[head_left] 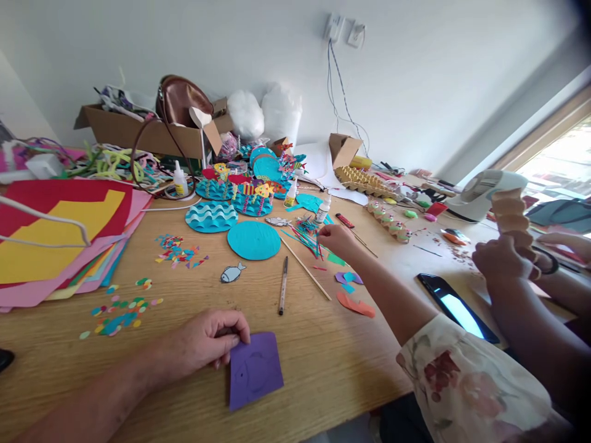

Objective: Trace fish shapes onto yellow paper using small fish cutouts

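My left hand (221, 337) pinches the upper left corner of a purple paper square (256, 369) with a fish outline drawn on it, near the table's front edge. My right hand (336, 239), its arm in a floral sleeve, reaches over the thin coloured paper strips (307, 226) with fingers pinched together. What sits in that pinch is too small to make out. Between both hands lie a pen (283, 286) and a thin wooden stick (305, 269). A light blue fish cutout (232, 272) and a turquoise oval (253, 240) lie farther back.
Coloured paper sheets (69, 234) pile up at left, near paper confetti (122, 314). Finished sea scenes (252, 197) and glue bottles (180, 179) stand behind. At right, a phone (457, 307) lies beside a co-worker's hand (503, 258) gripping an egg-carton strip (510, 212).
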The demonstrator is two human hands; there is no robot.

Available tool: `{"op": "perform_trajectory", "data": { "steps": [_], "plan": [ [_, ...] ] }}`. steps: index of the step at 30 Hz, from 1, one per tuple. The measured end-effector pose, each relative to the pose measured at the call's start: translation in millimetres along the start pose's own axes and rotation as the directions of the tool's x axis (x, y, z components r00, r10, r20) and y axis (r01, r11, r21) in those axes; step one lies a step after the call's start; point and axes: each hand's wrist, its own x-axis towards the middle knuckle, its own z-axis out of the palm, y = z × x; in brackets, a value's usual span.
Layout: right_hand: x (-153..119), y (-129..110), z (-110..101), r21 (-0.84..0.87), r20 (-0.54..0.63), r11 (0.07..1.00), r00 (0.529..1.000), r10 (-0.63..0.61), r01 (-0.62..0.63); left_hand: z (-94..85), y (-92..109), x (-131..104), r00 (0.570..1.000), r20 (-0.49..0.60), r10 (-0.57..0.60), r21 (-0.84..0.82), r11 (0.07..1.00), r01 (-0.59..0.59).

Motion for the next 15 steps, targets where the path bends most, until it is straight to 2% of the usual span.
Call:
{"op": "perform_trajectory", "data": {
  "steps": [5, 11, 15],
  "plan": [
    [13.5, -9.4, -3.3, -0.009, -0.053, 0.995, 0.994, 0.096, -0.097, 0.7, 3.8, 0.6, 1.0, 0.001, 0.014, 0.004, 1.0, -0.014],
    [33.6, -32.2, 4.9, -0.051, 0.005, 0.997, 0.998, 0.055, -0.054, 0.8, -1.4, 0.2, 1.0, -0.007, 0.023, -0.014, 1.0, -0.024],
    [26.7, -22.3, -2.0, -0.065, 0.024, 0.998, 0.999, 0.023, -0.021, -0.4, -3.3, 0.6, 1.0, -0.001, 0.031, -0.029, 0.999, -0.031]
  ]
}}
